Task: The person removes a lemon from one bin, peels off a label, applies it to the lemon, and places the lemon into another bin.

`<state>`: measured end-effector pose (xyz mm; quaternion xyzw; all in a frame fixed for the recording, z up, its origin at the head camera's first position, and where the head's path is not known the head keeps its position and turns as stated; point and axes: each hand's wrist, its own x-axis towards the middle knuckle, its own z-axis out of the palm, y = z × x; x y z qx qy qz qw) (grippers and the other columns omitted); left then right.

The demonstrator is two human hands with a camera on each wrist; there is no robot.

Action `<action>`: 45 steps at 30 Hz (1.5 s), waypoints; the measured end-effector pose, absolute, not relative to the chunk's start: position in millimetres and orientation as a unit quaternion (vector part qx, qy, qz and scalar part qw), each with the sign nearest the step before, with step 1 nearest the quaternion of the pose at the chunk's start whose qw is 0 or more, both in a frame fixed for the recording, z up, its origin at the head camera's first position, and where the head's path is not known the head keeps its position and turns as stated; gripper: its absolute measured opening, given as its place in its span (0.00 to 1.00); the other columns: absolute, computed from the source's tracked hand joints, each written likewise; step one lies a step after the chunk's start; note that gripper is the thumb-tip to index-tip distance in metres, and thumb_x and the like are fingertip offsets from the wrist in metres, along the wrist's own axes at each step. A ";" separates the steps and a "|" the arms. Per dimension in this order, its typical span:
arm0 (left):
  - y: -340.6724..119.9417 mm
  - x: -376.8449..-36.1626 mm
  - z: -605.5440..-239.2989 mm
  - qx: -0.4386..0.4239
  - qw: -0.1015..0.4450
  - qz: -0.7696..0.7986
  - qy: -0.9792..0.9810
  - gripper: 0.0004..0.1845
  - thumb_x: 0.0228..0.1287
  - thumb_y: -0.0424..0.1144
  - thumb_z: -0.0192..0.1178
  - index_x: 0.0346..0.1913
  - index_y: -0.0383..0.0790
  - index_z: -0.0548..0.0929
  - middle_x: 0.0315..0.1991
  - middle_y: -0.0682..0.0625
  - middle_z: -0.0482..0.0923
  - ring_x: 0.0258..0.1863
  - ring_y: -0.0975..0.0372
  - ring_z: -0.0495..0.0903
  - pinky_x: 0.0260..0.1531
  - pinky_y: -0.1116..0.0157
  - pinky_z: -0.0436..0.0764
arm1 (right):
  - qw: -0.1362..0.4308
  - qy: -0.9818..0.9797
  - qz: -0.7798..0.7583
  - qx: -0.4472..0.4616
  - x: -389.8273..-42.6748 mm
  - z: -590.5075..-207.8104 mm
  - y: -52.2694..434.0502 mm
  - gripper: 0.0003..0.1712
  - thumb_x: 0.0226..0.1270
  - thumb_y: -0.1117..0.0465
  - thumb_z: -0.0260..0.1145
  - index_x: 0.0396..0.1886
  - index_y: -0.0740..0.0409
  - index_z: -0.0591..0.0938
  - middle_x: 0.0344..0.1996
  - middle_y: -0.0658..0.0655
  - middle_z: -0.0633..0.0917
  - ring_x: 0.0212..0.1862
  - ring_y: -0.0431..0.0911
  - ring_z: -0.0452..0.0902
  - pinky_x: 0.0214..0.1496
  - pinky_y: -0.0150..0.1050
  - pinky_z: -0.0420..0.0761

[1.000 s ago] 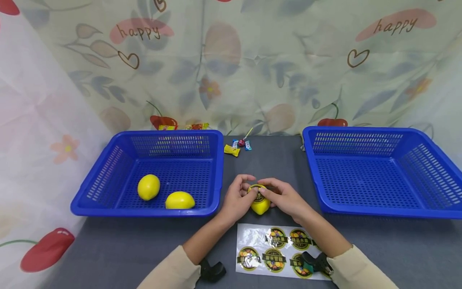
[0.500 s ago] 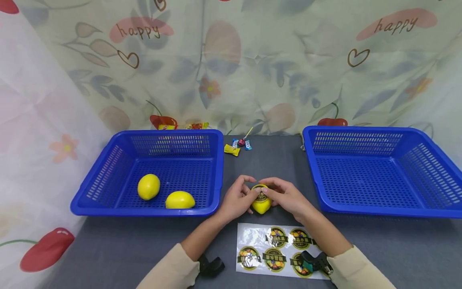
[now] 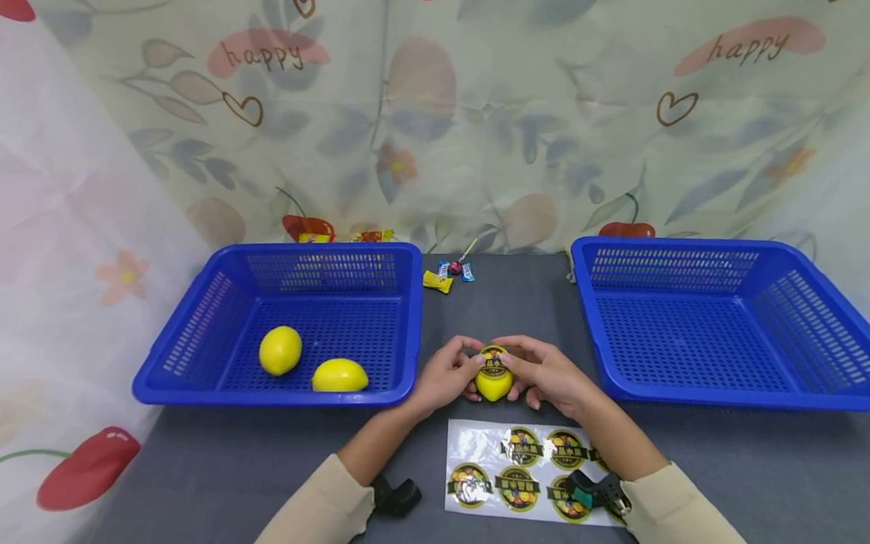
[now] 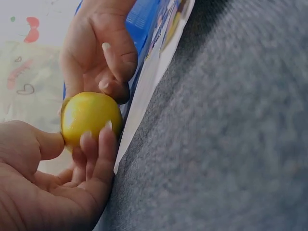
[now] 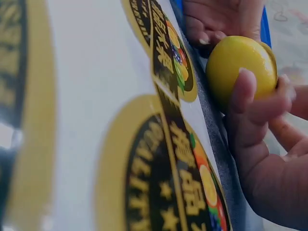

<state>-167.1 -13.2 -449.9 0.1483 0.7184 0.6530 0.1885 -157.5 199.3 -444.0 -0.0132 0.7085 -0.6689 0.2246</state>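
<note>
Between the two hands, a yellow lemon [image 3: 494,388] stands at the middle of the table, pointed end toward me. A round black-and-gold sticker [image 3: 492,363] lies on its upper side. My left hand [image 3: 446,373] holds the lemon from the left, thumb at the sticker's edge and fingertips under the fruit, as the left wrist view shows. From the right, my right hand [image 3: 549,375] holds it too, its thumb on the sticker's right edge. In the right wrist view curled fingers [image 5: 244,94] lie against the lemon [image 5: 236,67].
A sheet of round stickers [image 3: 476,438] lies in front, partly under the right forearm. Two lemons [image 3: 280,350] sit in the left blue basket [image 3: 272,398]. Another blue basket [image 3: 720,397] stands on the right. Wrapped candies [image 3: 437,282] and a lollipop [image 3: 455,267] lie at the back.
The lemon has shifted slightly right between the hands. The right thumb has slid toward the sticker's right edge, so more of the sticker shows. Some right fingers have dropped lower beside the fruit.
</note>
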 end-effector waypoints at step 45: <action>-16.5 -150.7 -439.1 0.162 0.222 0.516 0.812 0.25 0.77 0.29 0.44 0.73 0.32 0.59 0.26 0.41 0.78 0.14 0.56 0.79 0.18 0.60 0.82 | 0.177 0.810 -0.545 -0.123 -148.2 -442.2 189.5 0.54 0.54 0.60 0.80 0.77 0.59 0.60 0.58 0.69 0.70 0.35 0.47 0.76 0.33 0.37 0.79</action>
